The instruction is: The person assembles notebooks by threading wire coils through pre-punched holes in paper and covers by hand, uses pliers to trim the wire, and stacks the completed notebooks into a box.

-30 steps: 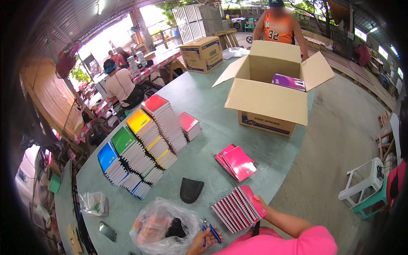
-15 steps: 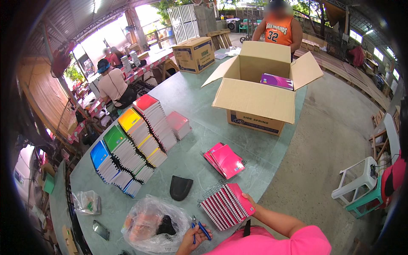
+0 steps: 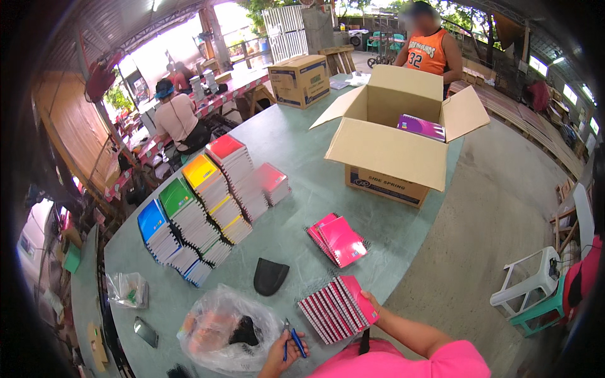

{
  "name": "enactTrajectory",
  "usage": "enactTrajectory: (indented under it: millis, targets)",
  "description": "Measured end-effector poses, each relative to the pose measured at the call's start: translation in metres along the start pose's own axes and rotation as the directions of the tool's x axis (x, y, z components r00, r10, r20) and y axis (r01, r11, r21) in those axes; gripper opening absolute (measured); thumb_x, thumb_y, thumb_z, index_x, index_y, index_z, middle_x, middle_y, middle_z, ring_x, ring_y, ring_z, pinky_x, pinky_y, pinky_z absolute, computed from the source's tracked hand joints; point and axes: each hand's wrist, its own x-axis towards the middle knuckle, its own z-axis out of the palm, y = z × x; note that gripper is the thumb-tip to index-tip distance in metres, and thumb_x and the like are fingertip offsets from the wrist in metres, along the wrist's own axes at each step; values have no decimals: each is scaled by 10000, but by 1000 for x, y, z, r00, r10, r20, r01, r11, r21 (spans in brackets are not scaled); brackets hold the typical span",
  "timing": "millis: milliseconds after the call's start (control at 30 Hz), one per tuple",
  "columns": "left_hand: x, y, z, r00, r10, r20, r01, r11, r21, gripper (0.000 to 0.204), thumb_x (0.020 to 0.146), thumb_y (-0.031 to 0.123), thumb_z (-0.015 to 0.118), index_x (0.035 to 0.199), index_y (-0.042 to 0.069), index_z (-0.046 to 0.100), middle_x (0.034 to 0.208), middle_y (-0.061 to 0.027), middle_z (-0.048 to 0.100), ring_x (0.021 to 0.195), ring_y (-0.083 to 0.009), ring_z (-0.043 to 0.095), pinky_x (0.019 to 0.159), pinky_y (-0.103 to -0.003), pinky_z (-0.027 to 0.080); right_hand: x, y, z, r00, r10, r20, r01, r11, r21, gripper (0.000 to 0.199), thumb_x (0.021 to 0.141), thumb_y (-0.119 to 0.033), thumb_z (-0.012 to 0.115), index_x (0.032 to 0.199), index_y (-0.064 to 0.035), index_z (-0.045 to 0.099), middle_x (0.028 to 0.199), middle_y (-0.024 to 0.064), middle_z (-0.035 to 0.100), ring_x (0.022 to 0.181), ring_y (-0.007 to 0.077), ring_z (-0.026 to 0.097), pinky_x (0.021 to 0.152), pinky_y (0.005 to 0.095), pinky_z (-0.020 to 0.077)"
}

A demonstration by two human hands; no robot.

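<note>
In my left hand point(image 3: 283, 354) is a pair of small cutting pliers point(image 3: 297, 342) with blue handles, the jaws pointing away from me. My right hand point(image 3: 370, 309) grips the right side of a fanned row of pink spiral notebooks point(image 3: 336, 310) at the table's near edge. Just beyond that row lie a few more pink spiral notebooks point(image 3: 341, 240), loosely overlapped. A black curved pad point(image 3: 271, 276) rests to their left. Beside my left hand sits a clear plastic bag point(image 3: 217, 334) with orange and black contents.
Tall stacks of spiral notebooks point(image 3: 195, 208) in blue, green, yellow and red stand at left on the green table point(image 3: 277, 135). An open carton point(image 3: 387, 154) holds a purple notebook point(image 3: 421, 126); a closed carton point(image 3: 299, 82) stands farther back. A phone point(image 3: 146, 332) lies near left. A person in orange point(image 3: 428, 53) stands beyond.
The whole view has shifted slightly. Both hands keep their holds on the pliers and the notebooks, hardly moving. The person in orange has turned a little sideways.
</note>
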Motion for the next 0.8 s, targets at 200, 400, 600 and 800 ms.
enactTrajectory:
  millis: [200, 400, 600, 800]
  targets:
    - [0, -1, 7, 998, 34, -44, -35, 999, -22, 421, 896, 396, 401, 1035, 15, 512, 802, -135, 587, 747, -283, 589, 673, -411, 477, -2, 0, 4, 996, 21, 87, -28, 996, 79, 632, 738, -447, 594, 1175, -9, 470, 1084, 142, 572, 952, 267, 573, 878, 398, 448]
    - [-37, 9, 66, 974, 143, -174, -101, 968, 230, 466, 884, 436, 433, 1142, 49, 420, 901, -110, 574, 775, -256, 594, 718, -391, 479, -4, 0, 43, 991, -11, 131, -1, 996, 87, 650, 682, -427, 639, 1151, -5, 482, 1052, 140, 583, 934, 270, 581, 832, 411, 482]
    - [-109, 52, 78, 812, 567, -141, 25, 208, 978, 369, 858, 377, 510, 954, 22, 536, 809, -111, 580, 760, -184, 592, 675, -319, 456, 21, 23, 70, 912, 213, 350, -258, 962, 87, 662, 681, -389, 661, 1186, -7, 469, 1120, 162, 554, 1011, 282, 555, 883, 445, 450]
    - [-137, 63, 86, 501, 856, -125, -136, 221, 966, 282, 756, 164, 649, 965, 14, 533, 820, -94, 596, 773, -159, 585, 696, -311, 462, 37, 52, 126, 779, 399, 483, -452, 892, -9, 664, 680, -382, 664, 1192, -9, 464, 1129, 164, 549, 1019, 283, 550, 891, 451, 442]
